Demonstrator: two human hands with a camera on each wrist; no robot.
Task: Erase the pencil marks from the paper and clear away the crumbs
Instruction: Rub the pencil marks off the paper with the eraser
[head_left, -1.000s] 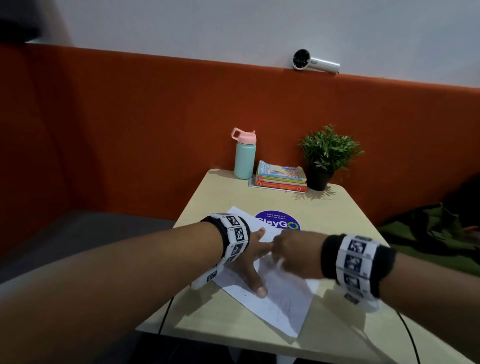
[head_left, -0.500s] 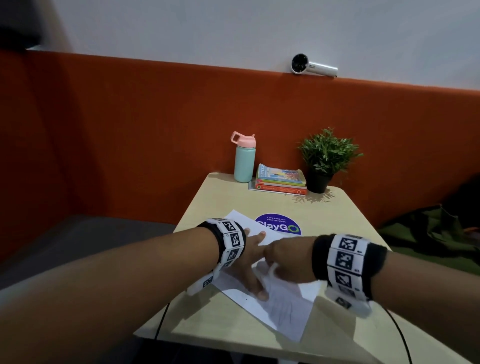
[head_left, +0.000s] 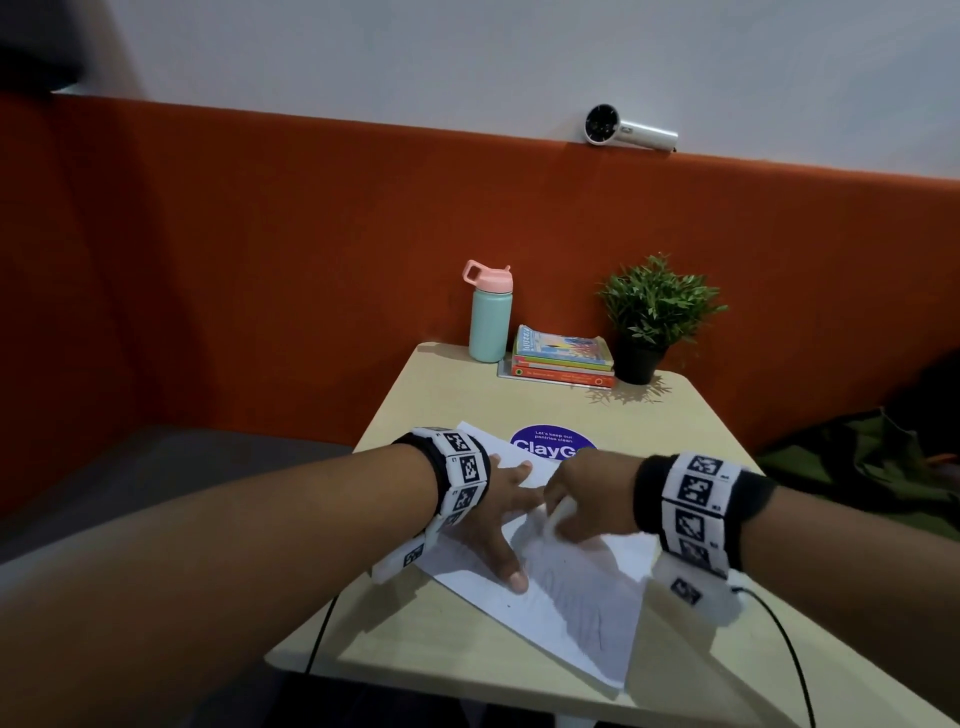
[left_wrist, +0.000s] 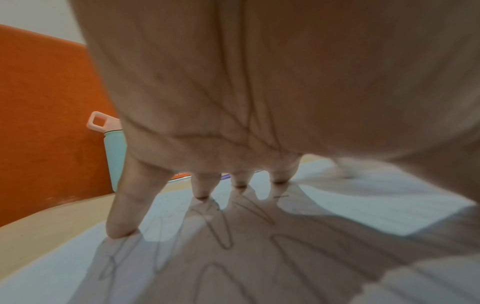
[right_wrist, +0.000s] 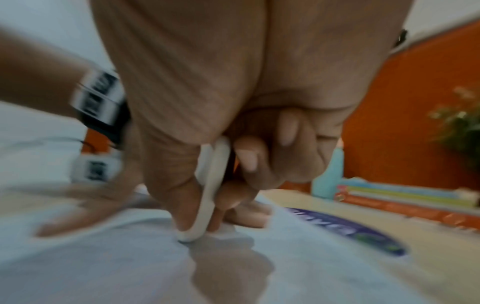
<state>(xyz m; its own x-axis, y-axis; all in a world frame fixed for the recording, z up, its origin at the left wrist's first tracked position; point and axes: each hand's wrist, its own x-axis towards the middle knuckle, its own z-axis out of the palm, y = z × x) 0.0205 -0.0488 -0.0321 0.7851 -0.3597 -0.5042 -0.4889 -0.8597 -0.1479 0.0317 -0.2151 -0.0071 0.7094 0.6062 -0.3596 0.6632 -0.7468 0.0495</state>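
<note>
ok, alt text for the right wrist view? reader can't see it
Close up and blurred, the right hand pinches a white eraser with its tip on the white paper. The left hand lies flat on the sheet; behind are a purple sticker, books and a teal bottle.

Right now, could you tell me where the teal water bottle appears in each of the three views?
Head: the teal water bottle stands upright at the table's far edge, upper centre, left of the books.
Left wrist: at the left, its right side hidden by the left hand.
Right wrist: blurred, at the right, left of the books.
Shared landmark: the orange backrest behind the bottle.
</note>
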